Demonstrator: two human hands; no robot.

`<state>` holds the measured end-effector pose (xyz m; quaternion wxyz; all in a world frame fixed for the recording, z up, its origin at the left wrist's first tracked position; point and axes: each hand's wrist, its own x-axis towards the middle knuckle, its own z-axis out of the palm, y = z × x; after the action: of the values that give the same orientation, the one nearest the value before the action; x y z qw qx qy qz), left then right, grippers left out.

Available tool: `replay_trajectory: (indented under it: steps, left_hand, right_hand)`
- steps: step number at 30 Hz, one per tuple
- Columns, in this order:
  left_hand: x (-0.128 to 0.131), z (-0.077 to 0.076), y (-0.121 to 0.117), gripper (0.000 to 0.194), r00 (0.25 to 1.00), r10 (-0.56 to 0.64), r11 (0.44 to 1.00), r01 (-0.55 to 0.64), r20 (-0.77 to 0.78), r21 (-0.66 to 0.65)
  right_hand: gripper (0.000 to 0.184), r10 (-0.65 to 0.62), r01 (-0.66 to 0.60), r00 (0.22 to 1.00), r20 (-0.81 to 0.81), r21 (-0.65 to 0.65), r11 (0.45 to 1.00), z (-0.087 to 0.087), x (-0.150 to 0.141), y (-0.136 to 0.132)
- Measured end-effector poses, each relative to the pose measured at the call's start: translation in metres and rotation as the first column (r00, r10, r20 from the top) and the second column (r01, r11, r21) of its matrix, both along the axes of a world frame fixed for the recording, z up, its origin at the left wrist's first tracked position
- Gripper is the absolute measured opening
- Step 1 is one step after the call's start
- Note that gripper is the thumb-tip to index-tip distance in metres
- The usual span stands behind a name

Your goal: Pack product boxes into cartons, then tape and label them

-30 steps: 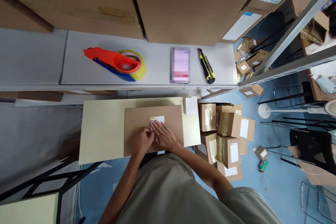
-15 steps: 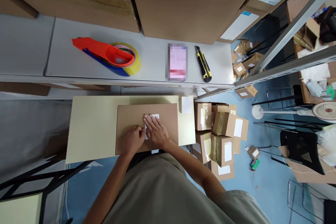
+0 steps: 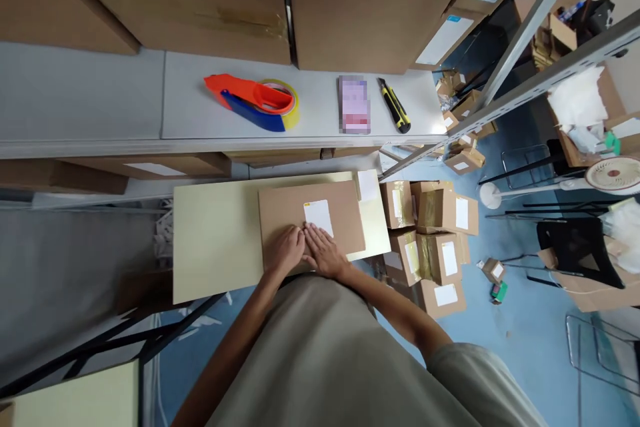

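Note:
A flat brown cardboard box (image 3: 280,213) lies on the pale yellow table in front of me, with a white label (image 3: 319,215) stuck on its top. My right hand (image 3: 324,250) rests flat over the label's lower edge, fingers stretched out. Beside it, my left hand (image 3: 287,250) is closed on the box near the label's lower left corner. Its fingers are curled in, and whatever they may hold is hidden. Both hands are almost touching. A small stack of white labels (image 3: 367,185) sits at the table's right end, just past the box.
On the grey shelf (image 3: 185,120) beyond lie a red and blue tape dispenser (image 3: 250,101), a blurred pink packet (image 3: 355,105) and a yellow-black box cutter (image 3: 395,105). Large cartons (image 3: 350,7) stand behind them. Several taped boxes (image 3: 440,260) are piled right of the table.
The view has shifted, so table and box appear further right. Both hands have slid toward me over the label, leaving its upper part uncovered.

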<state>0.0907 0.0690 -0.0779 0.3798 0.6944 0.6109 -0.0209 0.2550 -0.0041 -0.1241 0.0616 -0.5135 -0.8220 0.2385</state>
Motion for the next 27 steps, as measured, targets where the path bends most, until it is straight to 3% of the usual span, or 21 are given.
replay_trajectory:
  steps: [4, 8, 10, 12, 14, 15, 18, 21, 27]
  left_hand:
    - [-0.015, -0.002, -0.011, 0.029, 0.999, 0.001, 0.998, -0.003, 0.042, 0.055]
    - [-0.065, -0.020, -0.030, 0.031, 0.986, 0.057, 0.997, -0.063, 0.157, 0.034]
    - [-0.099, -0.034, -0.043, 0.030, 0.961, 0.170, 0.985, -0.162, 0.217, -0.053]
    - [-0.127, -0.049, -0.055, 0.026, 0.885, 0.372, 0.926, -0.334, 0.282, -0.175]
    - [-0.142, -0.061, -0.066, 0.027, 0.772, 0.528, 0.845, -0.436, 0.354, -0.310]
    - [-0.144, -0.065, -0.071, 0.029, 0.726, 0.565, 0.820, -0.441, 0.391, -0.365]
    - [-0.139, -0.063, -0.082, 0.038, 0.673, 0.562, 0.823, -0.395, 0.482, -0.409]
    - [-0.137, -0.044, -0.083, 0.054, 0.632, 0.547, 0.837, -0.427, 0.549, -0.343]
    - [-0.158, 0.007, -0.052, 0.069, 0.518, 0.409, 0.864, -0.486, 0.751, -0.136]
  right_hand:
    - [0.077, -0.183, 0.185, 0.982, 0.049, -0.050, 0.981, 0.008, 0.009, -0.006]
    - [0.084, -0.416, 0.424, 0.902, 0.111, -0.060, 0.904, 0.017, 0.054, -0.027]
    - [0.093, -0.613, 0.623, 0.781, 0.120, -0.089, 0.777, 0.020, 0.080, -0.045]
    - [0.101, -0.808, 0.805, 0.585, 0.072, -0.177, 0.567, 0.020, 0.097, -0.065]
    - [0.106, -0.907, 0.855, 0.420, -0.023, -0.326, 0.404, 0.018, 0.098, -0.083]
    - [0.108, -0.928, 0.839, 0.365, -0.075, -0.406, 0.362, 0.016, 0.094, -0.090]
    - [0.115, -0.951, 0.762, 0.231, -0.205, -0.570, 0.308, 0.016, 0.069, -0.101]
    - [0.117, -0.951, 0.756, 0.118, -0.286, -0.595, 0.273, 0.035, 0.050, -0.102]
    - [0.093, -0.862, 0.813, 0.190, -0.470, -0.418, 0.406, 0.101, 0.054, -0.104]
